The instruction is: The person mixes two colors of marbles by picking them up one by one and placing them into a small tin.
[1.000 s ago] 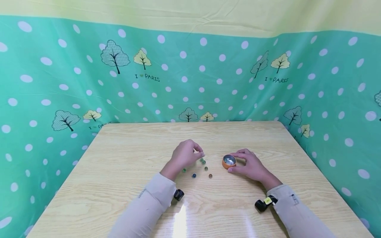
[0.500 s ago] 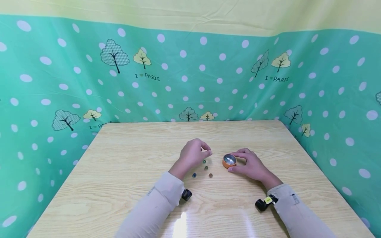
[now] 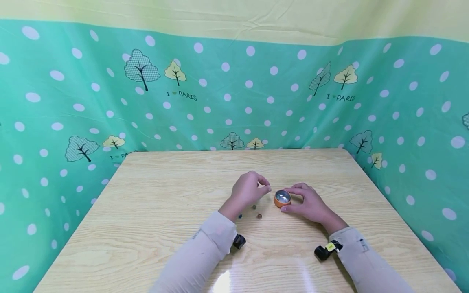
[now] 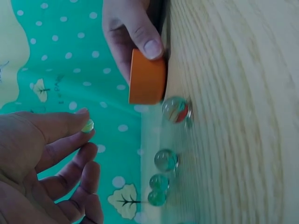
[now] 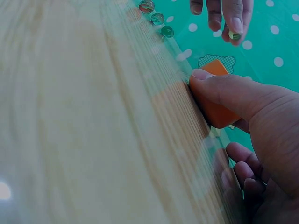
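In the left wrist view, the left hand (image 4: 56, 163) pinches a yellow-green glass marble (image 4: 88, 125) between thumb and index finger, raised off the table. The head view has this left hand (image 3: 248, 189) just left of a small round orange container (image 3: 282, 202) with a shiny inside. Thumb and fingers of the right hand (image 3: 307, 204) grip the container's right side as it stands on the table. Loose marbles lie left of it: one with red inside (image 4: 175, 109), a clear greenish one (image 4: 165, 160) and two green ones (image 4: 157, 197) behind.
The wooden table (image 3: 154, 195) reaches back to a green dotted curtain (image 3: 220, 101), which also stands along both sides. A dark blue marble (image 3: 240, 216) lies close to the left forearm. Each wrist wears a small black camera (image 3: 239, 241).
The left hand has moved right, toward the orange container, over the table with its pinched marble. The right hand and the container have stayed in place.
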### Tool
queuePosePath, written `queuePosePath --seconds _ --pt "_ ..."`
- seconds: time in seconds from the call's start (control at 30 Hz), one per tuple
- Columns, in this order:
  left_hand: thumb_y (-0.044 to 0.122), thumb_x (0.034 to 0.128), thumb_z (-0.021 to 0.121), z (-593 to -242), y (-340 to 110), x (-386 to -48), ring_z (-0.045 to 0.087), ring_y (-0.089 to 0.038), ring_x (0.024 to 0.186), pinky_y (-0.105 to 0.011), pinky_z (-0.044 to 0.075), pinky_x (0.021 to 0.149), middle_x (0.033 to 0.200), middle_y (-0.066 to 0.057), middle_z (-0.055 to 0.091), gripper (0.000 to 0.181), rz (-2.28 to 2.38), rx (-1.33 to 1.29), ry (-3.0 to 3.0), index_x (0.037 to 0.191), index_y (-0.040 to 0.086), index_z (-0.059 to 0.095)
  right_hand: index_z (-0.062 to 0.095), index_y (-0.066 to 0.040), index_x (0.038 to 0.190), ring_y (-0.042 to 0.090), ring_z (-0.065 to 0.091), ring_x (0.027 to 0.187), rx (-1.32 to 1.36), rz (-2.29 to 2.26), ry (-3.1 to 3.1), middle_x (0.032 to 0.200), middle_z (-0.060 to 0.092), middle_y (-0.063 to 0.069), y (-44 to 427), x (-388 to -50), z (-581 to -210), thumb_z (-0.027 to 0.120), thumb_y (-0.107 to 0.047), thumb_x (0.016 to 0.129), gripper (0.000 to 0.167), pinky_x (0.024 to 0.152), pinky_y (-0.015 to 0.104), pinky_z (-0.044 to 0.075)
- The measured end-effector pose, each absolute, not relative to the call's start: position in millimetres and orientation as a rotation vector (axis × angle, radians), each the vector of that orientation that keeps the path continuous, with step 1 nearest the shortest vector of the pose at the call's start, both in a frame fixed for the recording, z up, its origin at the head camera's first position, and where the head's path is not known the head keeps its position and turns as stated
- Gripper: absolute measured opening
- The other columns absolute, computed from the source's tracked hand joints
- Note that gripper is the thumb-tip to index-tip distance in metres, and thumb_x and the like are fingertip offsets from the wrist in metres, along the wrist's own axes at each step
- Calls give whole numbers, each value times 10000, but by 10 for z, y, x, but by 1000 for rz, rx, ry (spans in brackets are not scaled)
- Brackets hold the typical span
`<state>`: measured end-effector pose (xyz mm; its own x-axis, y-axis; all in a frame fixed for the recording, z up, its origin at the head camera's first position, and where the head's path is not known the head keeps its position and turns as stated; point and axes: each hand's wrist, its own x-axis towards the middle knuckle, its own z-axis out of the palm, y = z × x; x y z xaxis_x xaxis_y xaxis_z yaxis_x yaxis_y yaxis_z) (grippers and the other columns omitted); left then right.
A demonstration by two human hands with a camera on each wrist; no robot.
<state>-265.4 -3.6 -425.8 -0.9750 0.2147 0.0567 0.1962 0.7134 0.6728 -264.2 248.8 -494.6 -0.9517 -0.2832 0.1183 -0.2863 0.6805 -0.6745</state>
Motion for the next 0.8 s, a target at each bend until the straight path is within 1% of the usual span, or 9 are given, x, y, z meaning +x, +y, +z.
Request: queuePosePath --seconds 0.17,0.4,0.57,0.8 --pt "342 944 773 -4268 57 -2659 612 -141 986 -311 512 759 1116 60 660 97 1111 375 2900 988 267 815 717 -350 1295 319 473 1266 480 1164 -2882 1332 555 61 2495 -2645 -4954 893 -586 723 644 1051 640 383" --pt "353 942 772 -4312 152 -2669 610 -117 973 -299 519 769 1109 76 665 116 1085 442 2922 1008 270 818 713 -325 1316 329 501 1272 477 1129 -2891 1334 565 65 2492 -2656 -4981 881 -583 741 652 1051 637 391" --pt "348 936 778 -4344 191 -2672 607 -113 967 -297 515 774 1119 65 673 106 1114 454 2920 1000 272 817 714 -308 1321 335 501 1278 471 1135 -2890 1340 564 72 2480 -2650 -4971 884 -574 744 658 1057 641 389" --pt "349 938 779 -4361 225 -2668 624 -133 1044 -310 526 825 1159 84 668 104 1180 413 2889 1017 290 812 710 -290 1330 331 494 1275 481 1139 -2887 1343 559 77 2484 -2637 -4942 884 -573 746 672 1063 635 387"
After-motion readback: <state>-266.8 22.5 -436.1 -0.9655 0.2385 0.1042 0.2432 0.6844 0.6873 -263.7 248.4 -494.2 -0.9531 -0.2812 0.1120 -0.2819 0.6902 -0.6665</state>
